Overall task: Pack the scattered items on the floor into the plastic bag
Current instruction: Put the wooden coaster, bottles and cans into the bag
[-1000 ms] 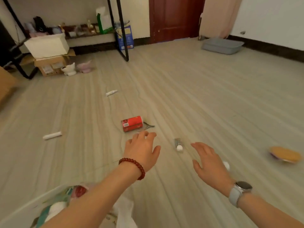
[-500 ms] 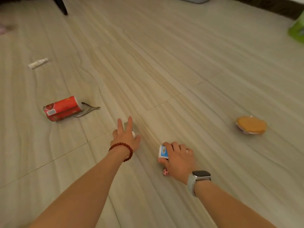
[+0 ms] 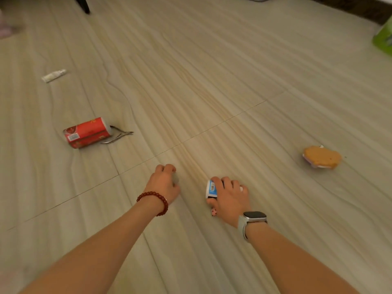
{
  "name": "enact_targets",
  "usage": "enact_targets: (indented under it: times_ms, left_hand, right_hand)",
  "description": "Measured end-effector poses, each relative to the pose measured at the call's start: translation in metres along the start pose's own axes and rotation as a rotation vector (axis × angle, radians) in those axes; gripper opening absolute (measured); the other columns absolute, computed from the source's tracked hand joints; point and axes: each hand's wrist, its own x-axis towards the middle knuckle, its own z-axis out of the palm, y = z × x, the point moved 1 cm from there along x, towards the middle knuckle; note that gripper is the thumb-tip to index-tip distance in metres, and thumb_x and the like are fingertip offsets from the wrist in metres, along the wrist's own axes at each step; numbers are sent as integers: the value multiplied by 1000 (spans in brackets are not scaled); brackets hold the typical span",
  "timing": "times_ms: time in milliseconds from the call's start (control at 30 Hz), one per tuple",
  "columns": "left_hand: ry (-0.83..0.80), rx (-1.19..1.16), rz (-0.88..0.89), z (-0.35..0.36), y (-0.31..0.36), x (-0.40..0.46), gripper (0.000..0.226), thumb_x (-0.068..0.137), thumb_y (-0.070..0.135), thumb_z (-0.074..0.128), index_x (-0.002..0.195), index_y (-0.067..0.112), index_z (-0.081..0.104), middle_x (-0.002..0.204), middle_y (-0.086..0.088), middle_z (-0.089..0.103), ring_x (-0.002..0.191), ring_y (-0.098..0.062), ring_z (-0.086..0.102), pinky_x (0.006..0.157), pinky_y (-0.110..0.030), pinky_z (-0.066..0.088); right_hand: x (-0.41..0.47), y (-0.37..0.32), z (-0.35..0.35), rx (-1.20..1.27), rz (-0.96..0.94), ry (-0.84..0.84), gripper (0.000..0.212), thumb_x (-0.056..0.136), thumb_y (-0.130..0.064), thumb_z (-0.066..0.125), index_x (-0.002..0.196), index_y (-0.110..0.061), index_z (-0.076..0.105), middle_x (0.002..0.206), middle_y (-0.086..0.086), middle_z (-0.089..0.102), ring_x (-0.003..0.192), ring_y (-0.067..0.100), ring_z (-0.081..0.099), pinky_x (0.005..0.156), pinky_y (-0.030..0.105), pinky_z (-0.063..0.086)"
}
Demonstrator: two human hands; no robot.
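Hands are both down on the pale wood-grain floor [image 3: 233, 81] in the head view, so that's what I've got. My left hand [image 3: 164, 183], red bead bracelet [image 3: 156, 201] on the wrist, has its fingers curled over a small grey-white thing [image 3: 175, 179]; too hidden to say what it is. My right hand [image 3: 230, 198], grey smartwatch [image 3: 252, 219] on it, grips a small white-and-blue packet [image 3: 211, 188], with a little pink spotted bit [image 3: 214, 212] poking out under the thumb. Further left lies a red cylindrical packet [image 3: 87, 132] on its side, metal nippers [image 3: 118, 135] touching its end. White tube [image 3: 53, 75] sits well beyond that. Round orange biscuit-like item [image 3: 321, 157] lies off right. No plastic bag in view.
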Motion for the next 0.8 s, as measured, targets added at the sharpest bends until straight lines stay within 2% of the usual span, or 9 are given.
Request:
enact_targets:
  times_ms: [133,200,267,367,433,533,600,700,800]
  left_hand:
    - [95,-103,142,-72,15,-44,40,82,8,54,120,16,49,123,-2,41,91,-12,46,78,-13,34]
    - [168,-137,187,-112,13,-77,38,81,9,55,117,20,51,119,0,43,91,-8,44,72,-6,30]
    - [250,-132,227,-147,1,-114,36,79,7,57,113,21,55,112,3,47,88,-6,45,67,0,30]
    - [389,-119,219,-192,-33,-172,36,77,4,60,109,20,59,104,5,50,80,3,48,72,9,27]
    - [456,-112,163,-214,-64,-212,37,76,5,62,109,22,59,103,5,53,82,7,49,74,7,30]
    - [505,-179,24,-232,-115,-273,40,76,11,65,113,26,55,109,6,58,88,-4,55,77,-8,39]
    - [513,-273,-80,-234,-147,-313,42,69,28,66,108,35,52,106,12,60,91,-7,58,78,-23,45]
    - [564,-304,-224,-214,-189,-352,36,67,32,67,100,36,53,99,10,62,88,-13,61,75,-26,45]
    - [508,-158,-295,-175,-215,-359,38,76,10,67,111,19,58,110,-3,61,94,-20,58,79,-22,38]
  right_hand:
    - [-1,2,-12,-41,22,-119,63,85,-36,52,139,-24,21,136,5,37,122,27,38,96,39,33]
    - [-10,-13,-20,-46,34,-87,62,86,-34,52,139,-23,22,136,6,38,123,27,37,96,39,34]
    - [-22,-49,-34,88,-1,-14,61,88,-35,51,140,-23,22,136,6,38,123,28,37,97,39,33]
    - [-49,-129,-61,453,-232,98,60,87,-29,56,139,-21,27,131,8,42,118,28,40,97,39,34]
    - [-75,-186,-81,764,-392,99,54,85,-22,61,133,-21,35,121,2,47,110,18,47,93,29,37]
    - [-124,-260,-108,1159,-531,36,47,82,-23,65,121,-26,40,105,-15,54,90,-7,55,78,11,41]
    - [-162,-292,-122,1320,-629,-14,52,78,-31,62,123,-26,39,105,-15,57,93,-3,58,81,14,47]
    - [-215,-320,-130,1163,-851,-111,49,73,-43,61,115,-41,36,98,-26,58,94,1,60,80,18,50]
    - [-236,-339,-111,555,-851,-129,54,76,-50,60,120,-35,32,100,-12,59,88,11,58,77,30,50]
